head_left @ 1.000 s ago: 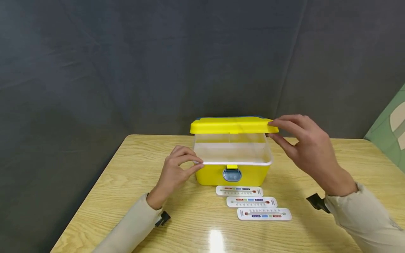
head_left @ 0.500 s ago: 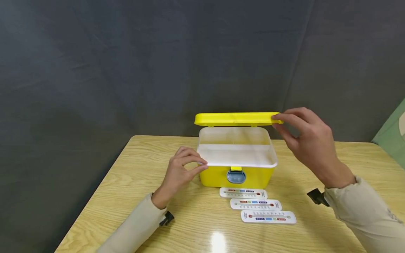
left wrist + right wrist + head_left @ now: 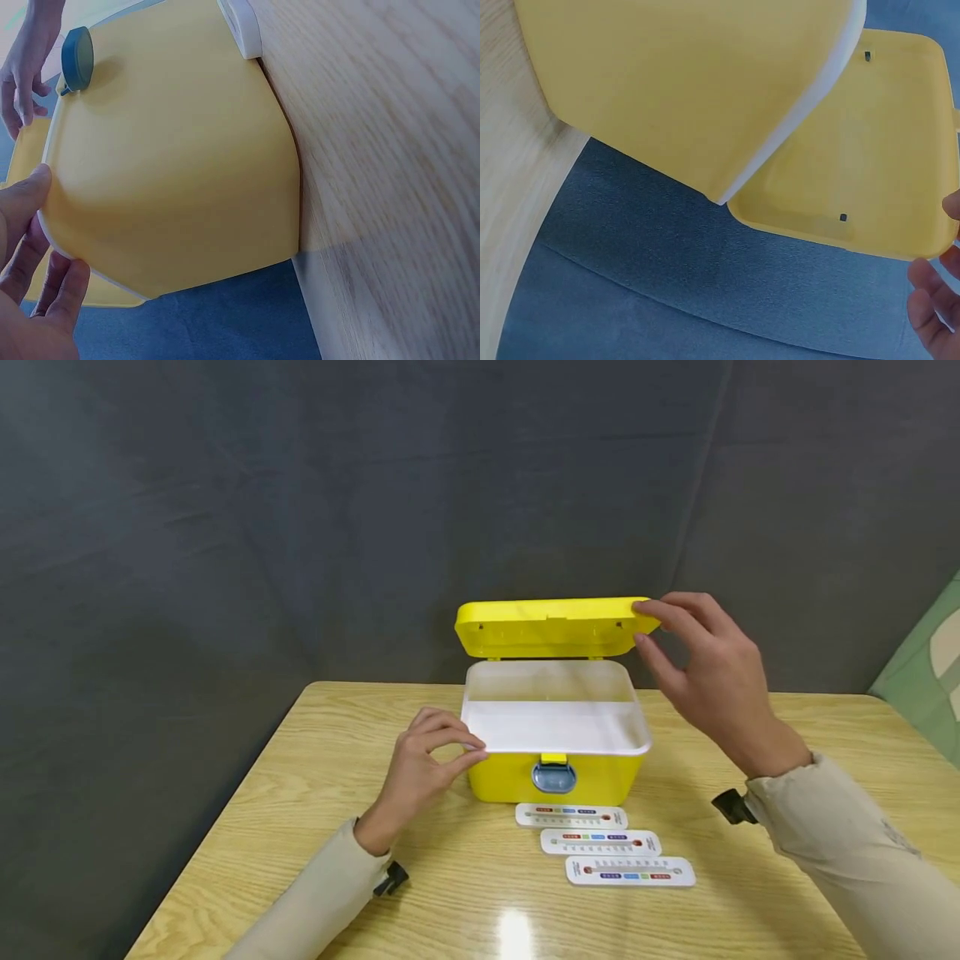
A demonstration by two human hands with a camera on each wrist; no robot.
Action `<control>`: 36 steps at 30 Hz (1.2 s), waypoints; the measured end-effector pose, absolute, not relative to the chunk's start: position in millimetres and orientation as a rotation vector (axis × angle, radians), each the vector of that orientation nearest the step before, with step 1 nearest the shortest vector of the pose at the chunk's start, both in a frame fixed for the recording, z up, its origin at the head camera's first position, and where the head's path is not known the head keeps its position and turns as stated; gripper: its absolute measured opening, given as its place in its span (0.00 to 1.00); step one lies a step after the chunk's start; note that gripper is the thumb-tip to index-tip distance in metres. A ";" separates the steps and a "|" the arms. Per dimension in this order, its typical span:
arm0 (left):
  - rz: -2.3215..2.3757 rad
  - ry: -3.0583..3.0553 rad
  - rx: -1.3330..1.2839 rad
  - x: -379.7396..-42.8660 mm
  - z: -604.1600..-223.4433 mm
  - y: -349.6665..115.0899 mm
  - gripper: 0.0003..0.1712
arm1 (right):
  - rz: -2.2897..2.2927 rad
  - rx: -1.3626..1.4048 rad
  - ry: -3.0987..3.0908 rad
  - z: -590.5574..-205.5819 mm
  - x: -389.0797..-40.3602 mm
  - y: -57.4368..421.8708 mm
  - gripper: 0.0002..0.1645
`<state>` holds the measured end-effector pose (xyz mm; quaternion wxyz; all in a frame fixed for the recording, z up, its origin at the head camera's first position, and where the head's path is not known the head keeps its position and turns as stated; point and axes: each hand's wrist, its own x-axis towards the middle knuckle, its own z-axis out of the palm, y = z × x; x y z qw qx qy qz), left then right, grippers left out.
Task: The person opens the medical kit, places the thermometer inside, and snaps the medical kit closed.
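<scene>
A yellow storage box [image 3: 495, 779] with a grey-blue latch [image 3: 553, 777] stands on the table, its yellow lid [image 3: 546, 637] raised and tilted back. Inside is a white tray [image 3: 557, 724]. My left hand [image 3: 418, 775] pinches the box's white rim at the front left corner; the left wrist view shows thumb and fingers [image 3: 69, 289] on that rim. At the lid's right corner, my right hand [image 3: 712, 681] grips the edge between thumb and fingers. Three white thermometers [image 3: 572, 816] lie in a staggered stack of rows before the box.
The wooden table [image 3: 360, 727] has its back edge just behind the box. A dark cloth backdrop [image 3: 375, 527] hangs beyond it. At the far right is a green patterned surface [image 3: 918, 668].
My right hand has swung the lid up and back, so its underside now shows. The left hand keeps its pinch on the rim. The thermometers stay where they were.
</scene>
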<state>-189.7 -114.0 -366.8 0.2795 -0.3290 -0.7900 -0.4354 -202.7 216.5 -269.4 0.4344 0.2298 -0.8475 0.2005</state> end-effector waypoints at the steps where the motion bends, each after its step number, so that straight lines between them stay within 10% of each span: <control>1: -1.171 -2.120 -0.880 -189.6 -366.9 -114.3 0.05 | 0.509 0.571 -2.112 -269.5 -204.5 215.8 0.25; 36: -1.182 -2.135 -0.868 -189.7 -366.4 -114.2 0.03 | 0.651 0.431 -2.326 -260.5 -237.2 209.6 0.39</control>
